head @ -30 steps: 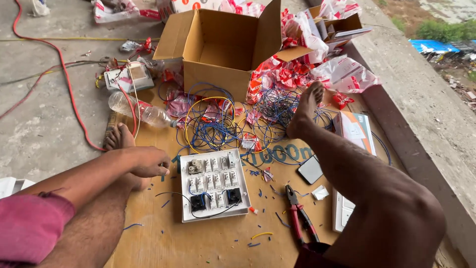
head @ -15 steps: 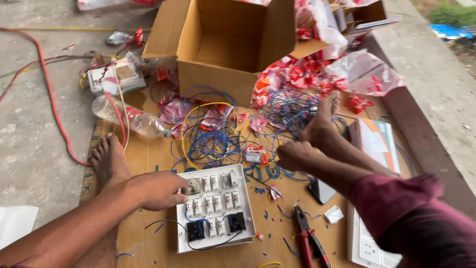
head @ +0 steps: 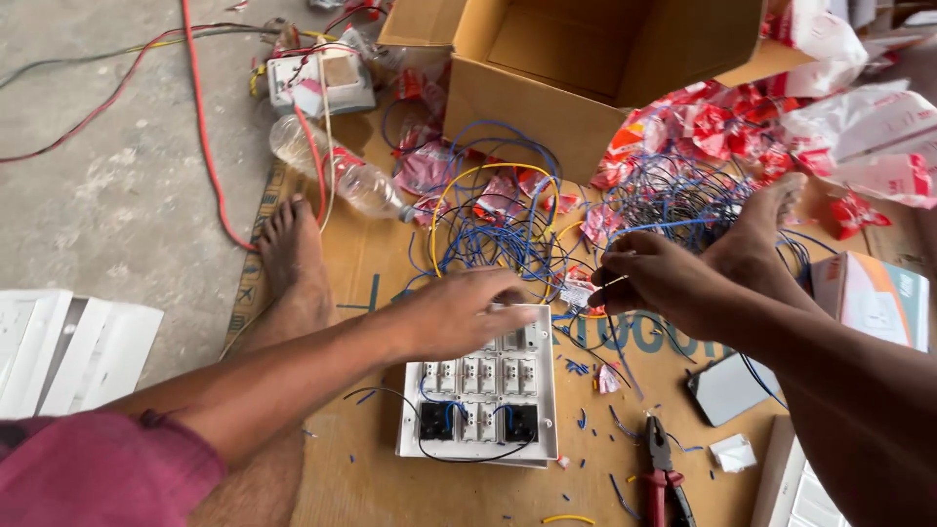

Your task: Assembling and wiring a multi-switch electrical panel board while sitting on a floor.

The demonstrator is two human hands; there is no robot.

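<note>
A white switch board plate (head: 483, 405) lies back-up on flattened cardboard (head: 390, 488), with rows of switch modules and short black and blue wires on it. My left hand (head: 459, 310) rests palm-down on its upper edge, fingers together, holding it down. My right hand (head: 652, 283) hovers just right of the plate's top corner, fingers pinched on a thin wire (head: 625, 337) that hangs down from the hand. A tangle of blue, yellow and black wires (head: 508, 224) lies just beyond both hands. My bare feet (head: 293, 259) flank the work.
An open cardboard box (head: 586, 68) stands behind the wires among red-and-white wrappers (head: 712, 127). Red-handled pliers (head: 664, 473) lie right of the plate. A clear plastic bottle (head: 342, 171), red cable (head: 200, 127), white panels (head: 68, 346) and a small boxed item (head: 874, 293) surround.
The view has tilted down and closer. My right hand came in from the right, moved toward the plate and now pinches a wire. My left hand shifted onto the plate's top edge.
</note>
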